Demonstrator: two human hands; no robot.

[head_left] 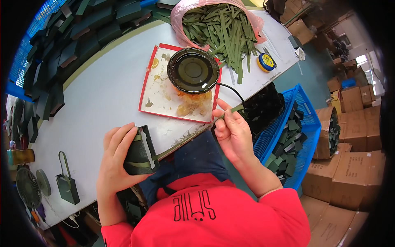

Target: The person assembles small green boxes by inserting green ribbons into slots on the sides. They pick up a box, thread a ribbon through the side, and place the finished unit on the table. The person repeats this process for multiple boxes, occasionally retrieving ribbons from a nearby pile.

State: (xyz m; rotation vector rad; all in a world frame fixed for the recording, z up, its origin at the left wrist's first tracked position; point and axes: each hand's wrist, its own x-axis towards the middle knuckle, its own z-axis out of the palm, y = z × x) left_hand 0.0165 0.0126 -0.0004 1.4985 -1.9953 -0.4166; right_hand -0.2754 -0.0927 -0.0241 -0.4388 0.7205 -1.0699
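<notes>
My left hand (116, 158) grips a small dark green box (138, 154) at the table's near edge, thumb below and fingers over its top. Green ribbon bands lie across the box's face, and one short end sticks out to the right. To the right, past the table edge, my right hand (233, 133) pinches a green ribbon strip (237, 108) between thumb and fingers. Beyond the hands, a black round pot (192, 71) of dark liquid, with amber drips down its side, stands on a white tray with a red rim (149, 80).
A pink plastic bag (177, 20) spills many green strips (224, 31) at the back. Beside it sits a yellow-and-blue round tin (266, 62). Dark green boxes (96, 41) crowd the far left. A strapped box (68, 188) and small fan (29, 187) stand left; a blue crate (309, 123) stands right.
</notes>
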